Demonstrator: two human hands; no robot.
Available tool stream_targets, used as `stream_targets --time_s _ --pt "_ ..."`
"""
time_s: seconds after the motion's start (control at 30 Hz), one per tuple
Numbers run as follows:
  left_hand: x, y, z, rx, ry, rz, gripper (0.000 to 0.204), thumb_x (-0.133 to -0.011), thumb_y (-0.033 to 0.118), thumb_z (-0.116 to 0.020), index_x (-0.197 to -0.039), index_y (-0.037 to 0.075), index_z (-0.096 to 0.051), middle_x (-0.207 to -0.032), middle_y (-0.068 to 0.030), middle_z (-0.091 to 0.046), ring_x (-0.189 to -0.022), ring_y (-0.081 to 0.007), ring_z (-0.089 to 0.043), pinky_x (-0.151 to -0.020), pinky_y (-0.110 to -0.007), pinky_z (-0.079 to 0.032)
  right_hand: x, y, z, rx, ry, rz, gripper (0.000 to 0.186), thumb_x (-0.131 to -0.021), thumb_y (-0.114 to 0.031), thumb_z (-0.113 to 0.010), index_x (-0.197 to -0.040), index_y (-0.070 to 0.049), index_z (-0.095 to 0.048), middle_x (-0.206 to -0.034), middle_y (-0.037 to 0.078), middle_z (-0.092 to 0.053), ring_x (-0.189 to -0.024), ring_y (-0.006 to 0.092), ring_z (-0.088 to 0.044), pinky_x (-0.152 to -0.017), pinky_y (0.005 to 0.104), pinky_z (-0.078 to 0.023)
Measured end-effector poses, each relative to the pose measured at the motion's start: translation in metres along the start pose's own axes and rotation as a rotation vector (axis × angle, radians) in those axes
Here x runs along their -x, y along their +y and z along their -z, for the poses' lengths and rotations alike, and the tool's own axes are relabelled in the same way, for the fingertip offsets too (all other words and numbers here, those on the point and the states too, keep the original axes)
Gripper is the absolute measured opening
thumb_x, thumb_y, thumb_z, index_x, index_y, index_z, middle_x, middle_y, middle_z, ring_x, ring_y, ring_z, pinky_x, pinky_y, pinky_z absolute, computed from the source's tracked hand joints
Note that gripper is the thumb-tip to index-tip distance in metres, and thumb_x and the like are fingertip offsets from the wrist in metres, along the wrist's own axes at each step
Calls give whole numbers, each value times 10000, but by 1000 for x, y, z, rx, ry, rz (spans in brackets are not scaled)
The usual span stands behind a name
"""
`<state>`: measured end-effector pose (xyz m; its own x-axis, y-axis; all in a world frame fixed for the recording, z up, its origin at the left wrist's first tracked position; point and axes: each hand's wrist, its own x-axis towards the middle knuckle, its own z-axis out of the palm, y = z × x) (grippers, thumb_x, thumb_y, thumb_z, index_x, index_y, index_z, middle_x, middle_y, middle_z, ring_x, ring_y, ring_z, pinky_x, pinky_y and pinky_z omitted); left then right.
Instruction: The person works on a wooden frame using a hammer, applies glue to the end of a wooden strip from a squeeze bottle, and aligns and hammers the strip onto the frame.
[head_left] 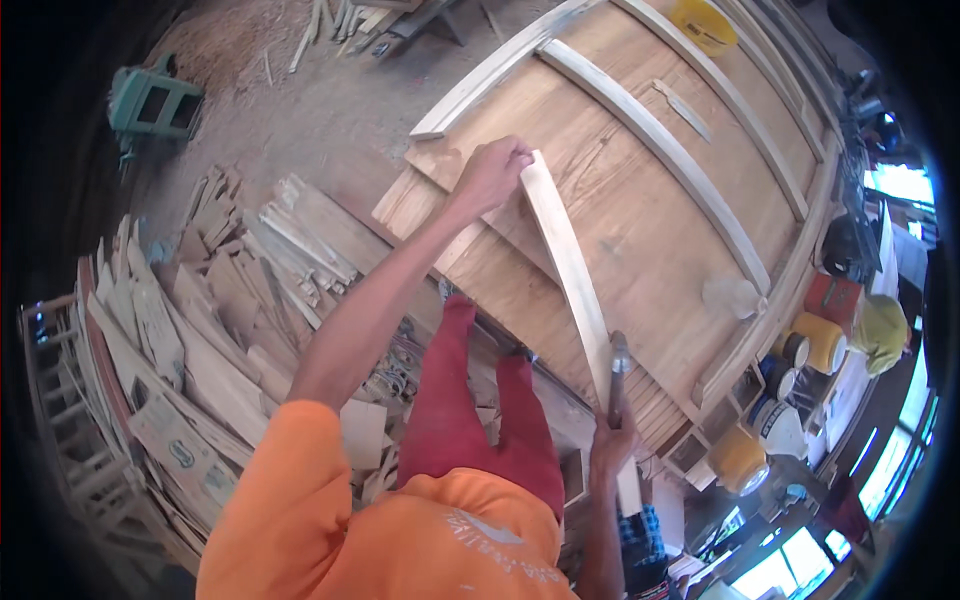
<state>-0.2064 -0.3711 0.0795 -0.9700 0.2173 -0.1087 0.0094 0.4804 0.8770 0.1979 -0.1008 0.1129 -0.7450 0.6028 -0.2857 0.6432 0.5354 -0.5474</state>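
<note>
My left hand [495, 175] pinches the upper end of a long, pale wooden strip [560, 255], which slants down across the plywood panel [640, 220]. My right hand [613, 440] is closed around a metal-headed tool, apparently a hammer [618, 370], held upright against the strip's lower part. Whether that hand also grips the strip is unclear. Several curved wooden pieces [660, 130] lie on the panel, with a thin split offcut [685, 110] between two of them. My legs show below the panel's near edge.
Piled boards and offcuts [165, 340] lie to my left, near a green machine [155, 105]. A yellow plastic item [705, 25] rests on the panel's far side. Along the right are yellow containers [820, 340], a red box [832, 300] and what looks like a person in yellow-green [880, 335].
</note>
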Motion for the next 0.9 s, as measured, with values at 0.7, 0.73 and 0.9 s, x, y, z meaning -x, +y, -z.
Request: stream_targets --time_s 0.7,0.73,0.9 --pt "-23 -43 -15 280 209 -65 141 -919 78 -766 -1018 -6 -820 -935 -125 -813 -872 -180 -736 -823 -357 -556 -2 -22 -26 113 -99 32 463 -826 -122 -902 -1248 -7 -753 -844 210 -771 -750 306 -757 -721 445 -564" --pt "-24 -45 -15 255 190 -63 148 -934 81 -760 -1042 -5 -815 -939 -97 -802 -882 -164 -712 -838 -341 -544 -4 -25 -26 119 -102 31 463 -831 -124 -901 -1251 -3 -749 -868 218 -778 -765 321 -763 -731 448 -568" --pt "-26 -56 -20 234 169 -64 150 -947 73 -750 -1062 -2 -810 -954 -74 -791 -898 -147 -690 -859 -322 -534 -5 -28 -30 117 -113 4 446 -844 -117 -893 -1247 1 -745 -886 222 -779 -772 338 -757 -732 447 -564"
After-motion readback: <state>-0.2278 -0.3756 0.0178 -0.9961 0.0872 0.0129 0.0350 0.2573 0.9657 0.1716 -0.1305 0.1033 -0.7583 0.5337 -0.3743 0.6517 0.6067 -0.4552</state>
